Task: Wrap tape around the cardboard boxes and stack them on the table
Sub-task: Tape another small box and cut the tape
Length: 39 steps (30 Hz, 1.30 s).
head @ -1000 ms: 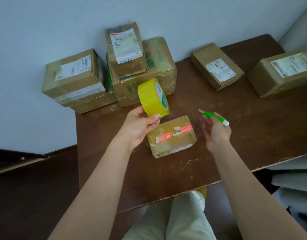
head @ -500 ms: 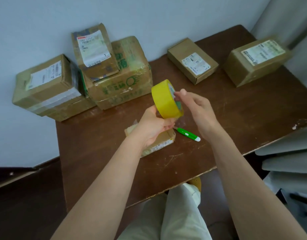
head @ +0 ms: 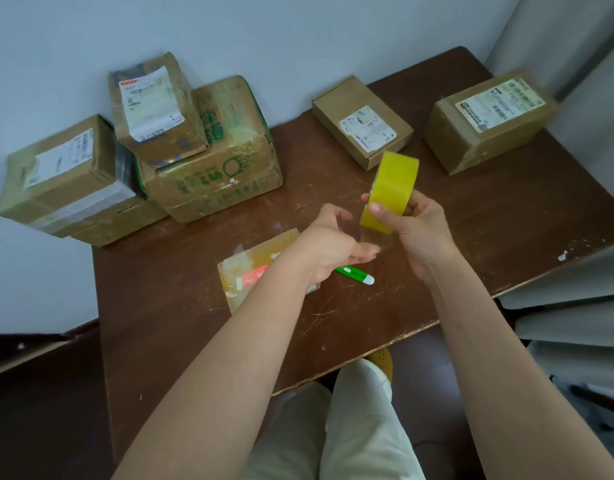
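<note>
Meanwhile, the right hand [head: 419, 230] gripped the yellow tape roll [head: 390, 192] above the table [head: 506, 237] as the left hand [head: 333, 244] pinched its freed clear end; a steady, level pull toward the small box [head: 250, 271] beneath the left wrist would likely keep it uncreased

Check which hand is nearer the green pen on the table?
Left. The left hand hovers right above the green pen, overlapping its near end; the right hand grips the tape roll farther right.
</note>
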{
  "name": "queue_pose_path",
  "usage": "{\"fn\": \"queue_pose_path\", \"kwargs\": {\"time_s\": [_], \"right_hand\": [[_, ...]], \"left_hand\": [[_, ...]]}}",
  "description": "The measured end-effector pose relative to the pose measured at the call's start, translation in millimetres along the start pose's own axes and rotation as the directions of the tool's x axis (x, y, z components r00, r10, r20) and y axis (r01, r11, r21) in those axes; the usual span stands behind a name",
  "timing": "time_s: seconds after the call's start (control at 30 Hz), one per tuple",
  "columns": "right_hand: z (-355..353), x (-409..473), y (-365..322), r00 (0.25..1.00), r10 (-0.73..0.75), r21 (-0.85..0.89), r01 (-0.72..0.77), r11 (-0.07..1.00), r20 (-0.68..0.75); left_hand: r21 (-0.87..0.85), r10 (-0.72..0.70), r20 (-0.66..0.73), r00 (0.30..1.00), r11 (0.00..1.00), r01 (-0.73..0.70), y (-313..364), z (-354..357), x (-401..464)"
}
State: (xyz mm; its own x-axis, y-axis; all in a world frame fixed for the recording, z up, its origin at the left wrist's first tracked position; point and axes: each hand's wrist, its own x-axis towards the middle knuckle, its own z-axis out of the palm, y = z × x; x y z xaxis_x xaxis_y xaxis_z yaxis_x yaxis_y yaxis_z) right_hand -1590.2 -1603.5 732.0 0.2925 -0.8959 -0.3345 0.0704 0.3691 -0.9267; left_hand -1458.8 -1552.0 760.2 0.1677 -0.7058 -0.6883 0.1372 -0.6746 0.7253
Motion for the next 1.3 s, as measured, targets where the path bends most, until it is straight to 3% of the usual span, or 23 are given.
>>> {"fn": "queue_pose_path", "kwargs": {"time_s": [0.07, 0.23, 0.33, 0.43, 0.57, 0.67, 0.83, 1.0, 1.13, 1.3], "right_hand": [[-15, 6, 3, 0.998, -0.04, -0.034, 0.038, 0.999, -0.054], [-48, 20, 7, 0.998, -0.043, -0.053, 0.041, 0.998, -0.037], [-66, 27, 18, 0.996, -0.044, -0.08, 0.038, 0.996, -0.076], [-76, 34, 38, 0.986, -0.104, -0.234, 0.071, 0.97, -0.131], [-83, 48, 62, 0.952, -0.25, -0.49, 0.136, 0.861, -0.175], [-84, 56, 71, 0.938, -0.312, -0.582, 0.171, 0.795, -0.151], [-83, 64, 81, 0.94, -0.307, -0.605, 0.16, 0.78, -0.147], [-90, 73, 96, 0.923, -0.374, -0.687, 0.216, 0.694, -0.087], [-93, 81, 111, 0.947, -0.319, -0.77, 0.17, 0.615, -0.046], [-88, 80, 108, 0.956, -0.27, -0.751, 0.096, 0.653, -0.113]], "left_hand": [[-0.002, -0.046, 0.031, 0.998, 0.999, 0.046, 1, 9, 3], [0.109, -0.092, -0.051, 0.994, 0.989, 0.097, -13, 35, 29], [0.076, -0.111, -0.049, 0.993, 0.991, 0.115, -24, 49, 44], [0.072, -0.133, -0.104, 0.986, 0.987, 0.14, -35, 64, 60], [0.208, -0.106, -0.25, 0.962, 0.965, 0.16, -54, 80, 85], [0.224, -0.03, -0.29, 0.956, 0.97, 0.099, -61, 84, 97], [0.327, 0.084, -0.393, 0.916, 0.944, 0.053, -67, 90, 110], [0.524, 0.106, -0.419, 0.902, 0.84, 0.145, -63, 97, 113], [0.512, 0.081, -0.451, 0.889, 0.839, 0.183, -56, 100, 110], [0.485, 0.021, -0.42, 0.907, 0.85, 0.205, -50, 90, 106]]}}
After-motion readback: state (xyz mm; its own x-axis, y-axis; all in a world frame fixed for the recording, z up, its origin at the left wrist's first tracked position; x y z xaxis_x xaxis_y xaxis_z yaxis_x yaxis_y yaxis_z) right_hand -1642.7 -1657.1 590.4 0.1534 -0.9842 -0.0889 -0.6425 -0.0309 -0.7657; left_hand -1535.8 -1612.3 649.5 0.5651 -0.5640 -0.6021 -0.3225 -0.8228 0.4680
